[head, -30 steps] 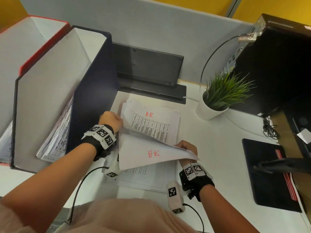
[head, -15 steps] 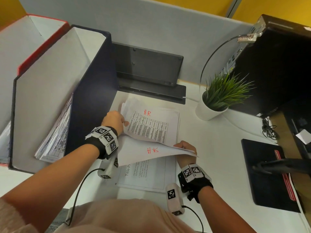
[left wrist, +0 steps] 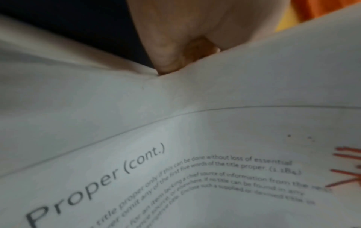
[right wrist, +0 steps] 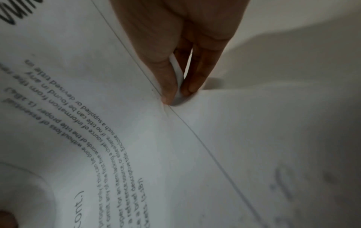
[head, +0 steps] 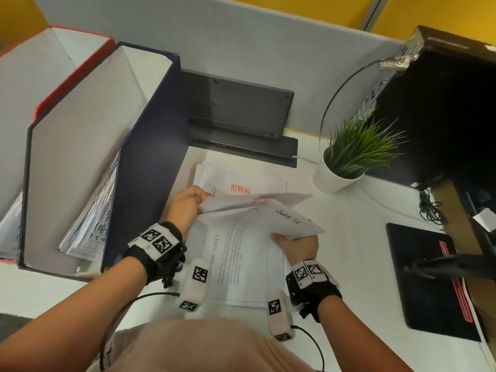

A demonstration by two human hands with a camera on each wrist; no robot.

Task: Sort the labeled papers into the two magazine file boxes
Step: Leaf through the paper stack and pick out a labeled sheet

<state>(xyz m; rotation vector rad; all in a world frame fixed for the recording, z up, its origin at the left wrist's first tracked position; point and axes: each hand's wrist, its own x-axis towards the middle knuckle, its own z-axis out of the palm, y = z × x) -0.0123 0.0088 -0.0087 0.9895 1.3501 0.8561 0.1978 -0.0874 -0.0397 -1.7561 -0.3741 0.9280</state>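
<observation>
Half a second before, two sheets marked HR were still fanned over the pile; by now both hands had gathered them into one lifted bundle (head: 257,216), baring a page marked ADMIN (head: 240,188). The left hand (head: 185,208) pinched its left edge, the right hand (head: 296,247) its near corner between thumb and fingers. The bundle looked bound for the dark blue box (head: 150,146), just left.

Black wrist straps (head: 158,253) with white checkered-marker blocks (cabled) on both bare forearms — beige garment (head: 188,347) below.
</observation>
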